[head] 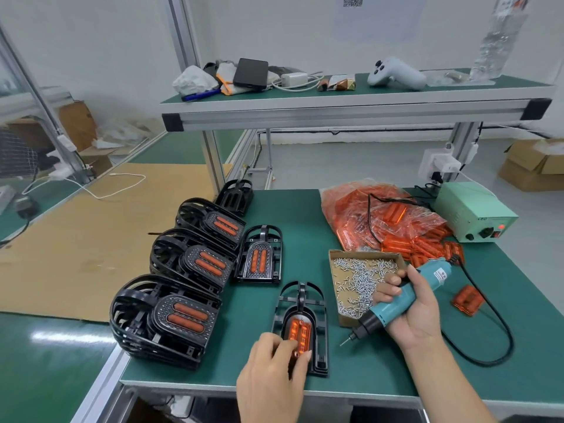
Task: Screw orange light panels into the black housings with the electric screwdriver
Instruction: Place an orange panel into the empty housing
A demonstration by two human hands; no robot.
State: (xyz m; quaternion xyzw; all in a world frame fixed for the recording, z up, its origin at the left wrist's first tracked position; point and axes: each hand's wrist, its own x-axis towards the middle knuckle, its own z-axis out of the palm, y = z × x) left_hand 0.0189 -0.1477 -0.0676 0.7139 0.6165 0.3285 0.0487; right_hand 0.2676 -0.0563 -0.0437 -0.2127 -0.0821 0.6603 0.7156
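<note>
Nearest the front edge of the green table [381, 377], the left hand [274, 380] pinches an orange light panel [299, 332] seated in a black housing [302, 328]. Beside it, the right hand [412, 312] grips the electric screwdriver [399, 303], tip angled down above the tabletop, near the screw tray [360, 282].

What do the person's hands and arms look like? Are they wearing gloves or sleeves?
No gloves: both hands are bare, the left hand and the right hand. No sleeves show either; the forearms are uncovered as far as the picture reaches. I see no rings, watch or bracelets. The fingernails look short and plain.
</note>
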